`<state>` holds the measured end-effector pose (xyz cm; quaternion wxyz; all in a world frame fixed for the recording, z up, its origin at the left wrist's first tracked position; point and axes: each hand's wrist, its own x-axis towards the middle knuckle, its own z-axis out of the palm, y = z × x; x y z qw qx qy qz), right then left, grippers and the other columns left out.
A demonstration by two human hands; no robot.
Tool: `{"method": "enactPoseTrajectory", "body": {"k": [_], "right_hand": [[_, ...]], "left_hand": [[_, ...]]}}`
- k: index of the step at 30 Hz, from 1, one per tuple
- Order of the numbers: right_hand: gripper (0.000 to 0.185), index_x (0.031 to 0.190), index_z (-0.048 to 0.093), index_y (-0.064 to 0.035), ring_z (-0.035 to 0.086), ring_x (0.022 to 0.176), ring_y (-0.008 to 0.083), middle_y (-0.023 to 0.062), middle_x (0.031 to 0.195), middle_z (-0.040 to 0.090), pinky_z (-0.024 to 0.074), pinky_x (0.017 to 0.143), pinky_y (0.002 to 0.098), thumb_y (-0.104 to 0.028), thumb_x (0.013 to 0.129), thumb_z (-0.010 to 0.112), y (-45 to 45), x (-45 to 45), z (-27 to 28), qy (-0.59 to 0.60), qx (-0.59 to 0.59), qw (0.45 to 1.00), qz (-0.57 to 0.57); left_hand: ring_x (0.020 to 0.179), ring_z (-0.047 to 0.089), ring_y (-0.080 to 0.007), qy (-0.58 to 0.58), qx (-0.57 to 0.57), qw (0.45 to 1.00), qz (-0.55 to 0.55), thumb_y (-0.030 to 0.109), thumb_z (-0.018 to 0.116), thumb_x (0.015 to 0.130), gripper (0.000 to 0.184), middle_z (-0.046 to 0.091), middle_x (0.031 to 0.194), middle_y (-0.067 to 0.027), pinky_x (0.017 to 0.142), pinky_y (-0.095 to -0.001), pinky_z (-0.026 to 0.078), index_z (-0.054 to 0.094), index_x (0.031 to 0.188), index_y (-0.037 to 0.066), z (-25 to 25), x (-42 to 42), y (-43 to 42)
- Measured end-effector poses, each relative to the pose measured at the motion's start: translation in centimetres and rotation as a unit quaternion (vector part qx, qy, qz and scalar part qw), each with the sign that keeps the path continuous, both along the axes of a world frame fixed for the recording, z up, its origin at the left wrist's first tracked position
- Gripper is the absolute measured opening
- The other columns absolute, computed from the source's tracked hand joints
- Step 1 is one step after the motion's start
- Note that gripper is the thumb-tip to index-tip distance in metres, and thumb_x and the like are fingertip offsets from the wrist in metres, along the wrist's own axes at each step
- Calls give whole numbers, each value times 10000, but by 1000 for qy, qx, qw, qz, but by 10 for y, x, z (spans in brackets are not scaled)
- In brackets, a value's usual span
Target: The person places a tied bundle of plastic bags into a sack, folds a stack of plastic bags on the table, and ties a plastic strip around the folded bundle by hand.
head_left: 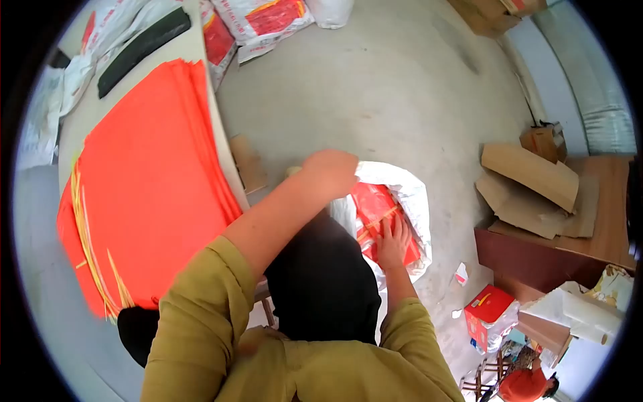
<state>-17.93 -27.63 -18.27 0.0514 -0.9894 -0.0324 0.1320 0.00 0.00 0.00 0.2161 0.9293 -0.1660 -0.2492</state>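
A white woven sack (416,194) stands on the floor in front of my knees, its mouth open and its rim folded outward. Inside lie red plastic-wrapped bundles (370,201) with a yellow-orange band across them. My left hand (331,173) is closed at the sack's far left rim; its fingertips are partly hidden. Reaching into the sack, my right hand (394,242) rests on the bundles with its fingers spread. To my left, a large stack of red-orange sheets or bags (151,174) covers a table, with yellow ties (84,241) along its near-left edge.
A dark curved strip (144,52) lies on the table's far end. Filled white-and-red sacks (268,23) stand behind. At right are a flattened cardboard box (529,181) on a brown cabinet (536,258) and a red box (491,308). Another person in red (522,385) is at lower right.
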Motion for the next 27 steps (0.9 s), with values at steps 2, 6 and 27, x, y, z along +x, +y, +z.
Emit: {"method": "enactPoseTrajectory", "body": {"k": [2,6,27], "right_hand": [[738,1565,380,-94,205,1532,458,224,1669,227,190,1230,608,-287,915,672,-11,-12,-29,20,14,1000,-5],[772,1556,312,-10,295,1486,512,323,1638,234,259,1212,598,-242,918,677,-50,-10,-60,-73,46,991,105],[640,1556,411,-101,483,1404,299,135,1544,492,401,1151,404,-458,1030,492,-35,-56,12,5,312,931,-190]], "left_hand": [[1102,686,-370,-38,-16,999,13,277,630,919,301,734,1130,-171,948,-487,542,739,1121,84,13,-6,-2],[1143,649,-388,-50,-171,983,31,279,629,940,392,686,1237,-186,959,-492,522,660,1269,67,79,-54,28],[1230,603,-359,-241,171,674,677,170,698,852,436,652,1248,-216,1062,-434,484,658,1255,6,42,-470,568]]}}
